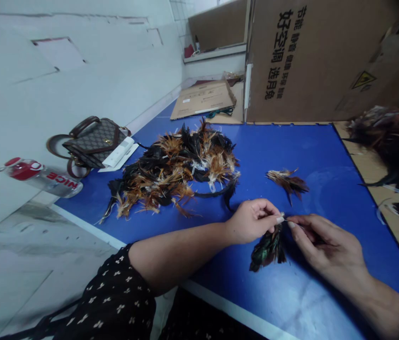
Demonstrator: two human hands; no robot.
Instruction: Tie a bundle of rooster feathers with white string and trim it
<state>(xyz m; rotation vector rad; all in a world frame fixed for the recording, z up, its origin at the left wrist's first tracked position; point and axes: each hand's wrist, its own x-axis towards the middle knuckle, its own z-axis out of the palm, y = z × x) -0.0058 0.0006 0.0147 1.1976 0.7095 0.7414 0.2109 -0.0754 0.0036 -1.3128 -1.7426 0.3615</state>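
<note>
My left hand (256, 219) is closed, pinching a bunch of dark feathers (268, 248) at its quill end. The feathers hang down with a green sheen and brown-black tips. Just to the right, my right hand (326, 241) is closed too, thumb and forefinger pinching what looks like a thin pale thread at the quill end. The two sets of fingertips are close together over the blue table (330, 160). Beyond my hands lies a small brown feather bunch (287, 182). A big heap of brown and black feather bunches (174, 165) spreads to the left.
On the left are a brown handbag (96, 139), white papers (119, 153) and a clear bottle with a red cap (43, 177). Flattened cardboard (202, 99) lies at the back, beside an upright cardboard panel (312, 71). More dark feathers (390, 141) lie far right.
</note>
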